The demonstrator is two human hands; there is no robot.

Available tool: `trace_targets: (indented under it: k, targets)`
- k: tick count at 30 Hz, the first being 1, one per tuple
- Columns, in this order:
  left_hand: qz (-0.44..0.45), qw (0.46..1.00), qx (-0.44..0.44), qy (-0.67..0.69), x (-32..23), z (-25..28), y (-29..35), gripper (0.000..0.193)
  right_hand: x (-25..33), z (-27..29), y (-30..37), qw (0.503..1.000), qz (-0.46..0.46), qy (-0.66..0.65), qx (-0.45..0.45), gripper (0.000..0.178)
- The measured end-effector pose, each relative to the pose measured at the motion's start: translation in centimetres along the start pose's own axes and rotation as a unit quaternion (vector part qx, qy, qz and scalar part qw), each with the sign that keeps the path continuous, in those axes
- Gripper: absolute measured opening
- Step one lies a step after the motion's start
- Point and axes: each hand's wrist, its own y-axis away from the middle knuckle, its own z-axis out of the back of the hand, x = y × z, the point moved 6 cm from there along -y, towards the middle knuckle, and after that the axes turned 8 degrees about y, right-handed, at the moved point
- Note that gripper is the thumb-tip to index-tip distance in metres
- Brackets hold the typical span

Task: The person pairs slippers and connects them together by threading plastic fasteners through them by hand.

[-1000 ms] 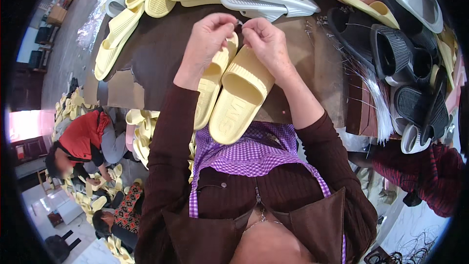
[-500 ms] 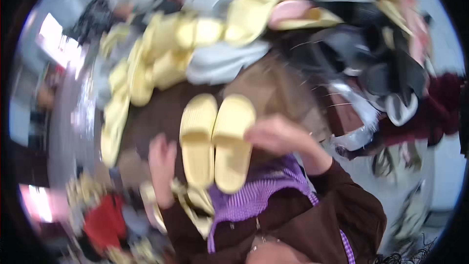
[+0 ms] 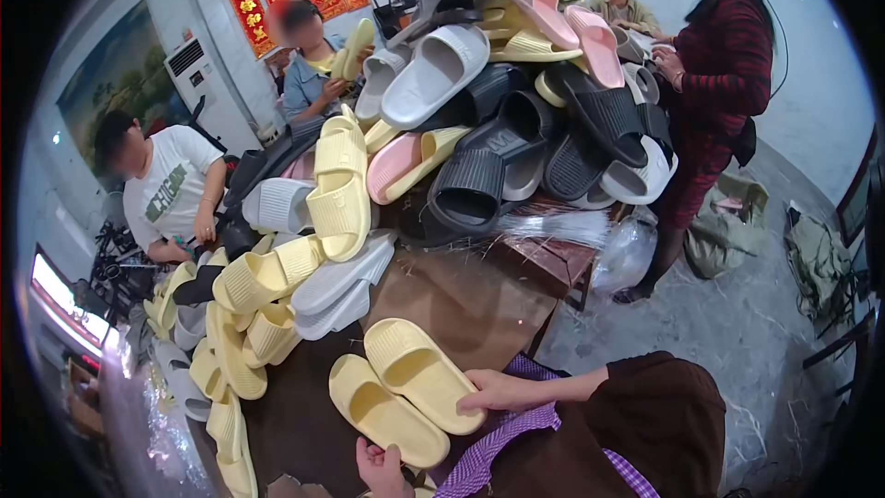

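While the yellow pair (image 3: 406, 397) lies side by side on the brown table (image 3: 479, 300), near its front edge, both hands rest at the pair's heel ends. The right hand (image 3: 502, 392) lies flat, fingers extended and together, touching the heel edge of the upper slide (image 3: 421, 373). It presses rather than grips; nothing is clamped in it. The left hand (image 3: 383, 468) sits below the lower slide (image 3: 387, 412), just beside its heel; whether its fingers close on the sole cannot be told from this view.

Judged from this layout, the step in hand is aligning the two slides as a matched pair. The next move would call for a firm hold on both heels at once, with the soles kept parallel so the pair does not splay.

Beyond the pair, more yellow slides (image 3: 263, 281) spread along the table's left side, with grey ones (image 3: 346, 281) between them and the bare patch. A tall heap (image 3: 516, 101) of grey, black, pink and yellow slides fills the far end. Three people sit behind the heap, and one person in red (image 3: 728, 65) stands at its right side.
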Motion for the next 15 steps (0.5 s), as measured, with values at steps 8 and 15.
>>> trace_targets:
  k: [8, 15]
  targets:
    - [-0.190, 0.958, 0.216, 0.016, -1.9, -1.5, 1.4, 0.024, 3.7, 0.2, -1.1, 0.993, 0.011, -0.085, 0.078, 0.040]
    - [-0.040, 0.969, 0.097, 0.222, -1.6, -3.1, 0.9, 0.039, 5.8, -1.5, -1.4, 0.978, 0.020, -0.139, 0.154, 0.048]
